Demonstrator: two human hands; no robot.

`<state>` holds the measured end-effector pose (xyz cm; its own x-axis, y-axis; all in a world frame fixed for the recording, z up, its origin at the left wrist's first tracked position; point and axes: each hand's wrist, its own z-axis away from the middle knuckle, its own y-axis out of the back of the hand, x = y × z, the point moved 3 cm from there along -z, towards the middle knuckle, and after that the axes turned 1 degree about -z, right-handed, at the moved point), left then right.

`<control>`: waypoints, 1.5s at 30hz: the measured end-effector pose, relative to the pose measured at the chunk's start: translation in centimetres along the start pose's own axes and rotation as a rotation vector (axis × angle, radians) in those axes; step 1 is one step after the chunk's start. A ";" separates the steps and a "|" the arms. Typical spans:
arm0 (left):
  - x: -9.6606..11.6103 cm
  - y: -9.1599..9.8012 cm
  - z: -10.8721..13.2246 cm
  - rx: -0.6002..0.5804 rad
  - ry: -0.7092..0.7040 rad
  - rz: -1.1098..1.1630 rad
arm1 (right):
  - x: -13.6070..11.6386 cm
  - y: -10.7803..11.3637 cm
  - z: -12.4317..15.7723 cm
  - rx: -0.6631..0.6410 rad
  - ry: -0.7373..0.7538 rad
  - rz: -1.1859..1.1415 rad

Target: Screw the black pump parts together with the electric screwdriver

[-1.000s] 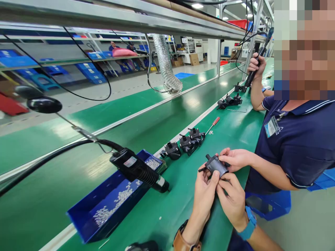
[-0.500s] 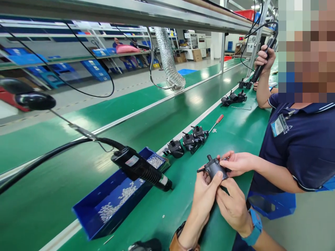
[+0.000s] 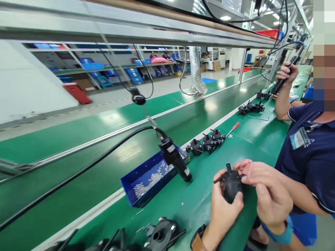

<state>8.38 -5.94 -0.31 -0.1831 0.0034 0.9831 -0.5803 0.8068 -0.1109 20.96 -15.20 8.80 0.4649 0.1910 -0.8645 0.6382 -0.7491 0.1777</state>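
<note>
My left hand (image 3: 225, 209), with a brown strap at the wrist, is closed round a black plastic pump housing (image 3: 231, 183) with short pipe stubs. To its right and nearer to me is my right hand (image 3: 274, 205), blue band at the wrist, apart from the housing. Its fingers are curled in; whether they pinch something small is hidden. A co-worker's hand (image 3: 258, 170) reaches in from the right and touches the housing's right side. Left of my hands, a black electric screwdriver (image 3: 174, 157) hangs on its cable, tip down, beside a blue bin (image 3: 149, 202) of small metal screws.
Several finished-looking black housings (image 3: 208, 142) stand along the bench's rail, near a red-handled screwdriver (image 3: 232, 129). More black housings (image 3: 159, 235) lie at the near edge. The green bench (image 3: 199, 198) runs away from me. A co-worker (image 3: 295, 157) sits at right; another hand (image 3: 286, 75) grips a black driver.
My right hand has come away from the housing to the right. My left hand still holds the housing, now more upright. The view has swung left, bringing near housings into sight.
</note>
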 end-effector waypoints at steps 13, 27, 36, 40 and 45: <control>2.5 4.9 1.8 0.154 0.201 -0.054 | -0.1 -17.5 -12.3 -0.616 -0.135 -0.238; 0.3 3.5 2.0 -0.061 0.137 -0.121 | -3.7 -7.5 -12.9 -0.221 -0.187 -0.592; -0.9 4.4 0.5 -0.069 0.079 -0.123 | -9.6 -4.1 -8.6 -0.034 -0.055 -0.473; -0.7 4.4 0.3 -0.062 0.103 -0.092 | -9.2 -3.8 -7.8 0.021 -0.069 -0.517; -0.7 4.2 0.4 -0.080 0.054 -0.124 | -10.2 -4.1 -6.1 0.054 -0.060 -0.488</control>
<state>5.76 -2.77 -1.49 -0.0695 -0.0692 0.9952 -0.5304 0.8474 0.0219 17.34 -10.26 19.78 0.0826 0.4922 -0.8665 0.7392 -0.6134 -0.2780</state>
